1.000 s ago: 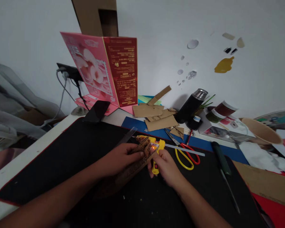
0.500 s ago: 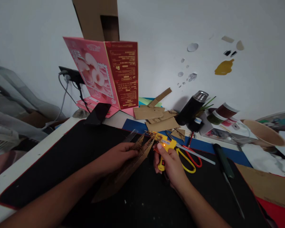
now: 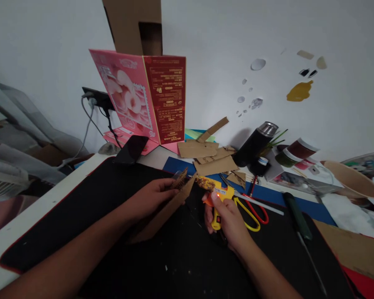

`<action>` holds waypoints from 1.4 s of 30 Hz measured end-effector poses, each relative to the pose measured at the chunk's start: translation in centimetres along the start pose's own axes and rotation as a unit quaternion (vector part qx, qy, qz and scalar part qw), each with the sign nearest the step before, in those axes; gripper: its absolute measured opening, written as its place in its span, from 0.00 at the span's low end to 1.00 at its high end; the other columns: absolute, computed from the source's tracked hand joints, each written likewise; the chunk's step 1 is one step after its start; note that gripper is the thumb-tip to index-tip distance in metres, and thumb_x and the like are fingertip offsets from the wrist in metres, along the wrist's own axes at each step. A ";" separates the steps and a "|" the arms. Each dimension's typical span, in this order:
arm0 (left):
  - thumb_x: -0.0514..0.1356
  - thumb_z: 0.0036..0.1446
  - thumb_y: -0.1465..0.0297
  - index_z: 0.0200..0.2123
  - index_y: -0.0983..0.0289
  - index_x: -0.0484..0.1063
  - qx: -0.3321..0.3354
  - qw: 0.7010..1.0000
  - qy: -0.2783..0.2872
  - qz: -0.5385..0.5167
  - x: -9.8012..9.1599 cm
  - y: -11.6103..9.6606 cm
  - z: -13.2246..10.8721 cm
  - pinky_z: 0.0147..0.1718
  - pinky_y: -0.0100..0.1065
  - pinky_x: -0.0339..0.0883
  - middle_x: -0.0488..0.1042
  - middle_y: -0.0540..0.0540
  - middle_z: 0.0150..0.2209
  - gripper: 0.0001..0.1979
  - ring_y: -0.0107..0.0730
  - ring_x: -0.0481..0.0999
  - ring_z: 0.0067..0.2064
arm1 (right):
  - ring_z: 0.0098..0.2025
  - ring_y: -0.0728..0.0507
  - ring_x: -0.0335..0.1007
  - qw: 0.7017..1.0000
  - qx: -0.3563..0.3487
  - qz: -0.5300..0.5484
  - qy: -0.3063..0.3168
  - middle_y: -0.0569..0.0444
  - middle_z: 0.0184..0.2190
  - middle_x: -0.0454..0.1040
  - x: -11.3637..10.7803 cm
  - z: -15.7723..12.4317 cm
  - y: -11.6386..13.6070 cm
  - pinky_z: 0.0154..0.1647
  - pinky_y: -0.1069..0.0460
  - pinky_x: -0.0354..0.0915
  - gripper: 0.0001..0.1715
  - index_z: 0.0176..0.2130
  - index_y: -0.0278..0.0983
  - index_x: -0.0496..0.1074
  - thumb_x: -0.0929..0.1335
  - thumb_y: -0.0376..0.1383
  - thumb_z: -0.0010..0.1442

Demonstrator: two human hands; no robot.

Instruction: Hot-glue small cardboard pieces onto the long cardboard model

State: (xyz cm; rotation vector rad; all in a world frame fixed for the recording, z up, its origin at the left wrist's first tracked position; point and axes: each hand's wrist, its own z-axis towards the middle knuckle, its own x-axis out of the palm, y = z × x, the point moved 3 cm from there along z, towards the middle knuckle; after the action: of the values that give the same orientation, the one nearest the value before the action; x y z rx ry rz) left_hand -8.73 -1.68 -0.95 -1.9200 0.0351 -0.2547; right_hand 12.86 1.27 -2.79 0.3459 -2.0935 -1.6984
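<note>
My right hand (image 3: 226, 218) is wrapped round the handle of a yellow hot glue gun (image 3: 222, 192). Its small light glows orange, and a clear glue stick (image 3: 264, 203) sticks out of its back. The gun's stained front end points left at the folded cardboard piece (image 3: 165, 214). Fingers of my left hand (image 3: 158, 195) grip that cardboard, which stands tilted above the black mat (image 3: 187, 261). Whether the nozzle touches the cardboard I cannot tell. Just right of the gun lie scissors with yellow handles (image 3: 252, 220) and a pair with red handles (image 3: 263, 211).
Cardboard scraps (image 3: 213, 158) lie behind my hands. A black phone (image 3: 132, 149) rests before a pink and red printed carton (image 3: 165, 99). A black thermos (image 3: 255, 143) and paint jars (image 3: 294, 151) stand at the back right. A dark-handled screwdriver-like tool (image 3: 299, 218) lies to the right.
The glue gun's tip and the cardboard have come slightly apart, with the cardboard turned more edge-on. My left hand has shifted a little up. The whole view has moved slightly.
</note>
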 end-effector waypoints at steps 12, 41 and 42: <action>0.69 0.57 0.56 0.40 0.61 0.74 0.060 0.997 -0.018 0.048 -0.3 -0.4 0.0 0.42 0.37 0.67 0.80 0.52 0.40 0.16 0.40 0.77 0.42 | 0.13 0.51 0.61 1.000 0.009 0.015 0.021 0.63 0.14 0.64 0.0 -0.1 -0.4 0.17 0.56 0.52 0.34 0.33 0.35 0.73 0.70 0.63 0.65; 0.62 0.62 0.58 0.41 0.60 0.72 0.064 0.986 -0.026 0.153 -1.2 -0.6 -0.1 0.42 0.38 0.65 0.77 0.51 0.39 0.13 0.42 0.74 0.43 | 0.13 0.51 0.62 0.999 0.008 0.034 0.019 0.62 0.15 0.66 -0.5 -0.3 -1.2 0.17 0.56 0.52 0.28 0.39 0.35 0.73 0.70 0.57 0.68; 0.62 0.62 0.58 0.41 0.60 0.71 0.067 0.986 -0.024 0.152 -1.1 -0.6 -0.1 0.42 0.38 0.65 0.77 0.51 0.39 0.12 0.41 0.74 0.43 | 0.13 0.51 0.62 0.999 0.007 0.030 0.018 0.62 0.15 0.66 -0.5 -0.3 -1.2 0.17 0.56 0.52 0.28 0.38 0.34 0.73 0.71 0.57 0.68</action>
State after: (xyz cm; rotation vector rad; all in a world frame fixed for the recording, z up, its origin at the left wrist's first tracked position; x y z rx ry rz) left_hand -9.92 -1.36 -0.53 -1.7572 0.2692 -0.0052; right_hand 13.36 1.00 -4.00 0.3123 -2.0703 -1.6311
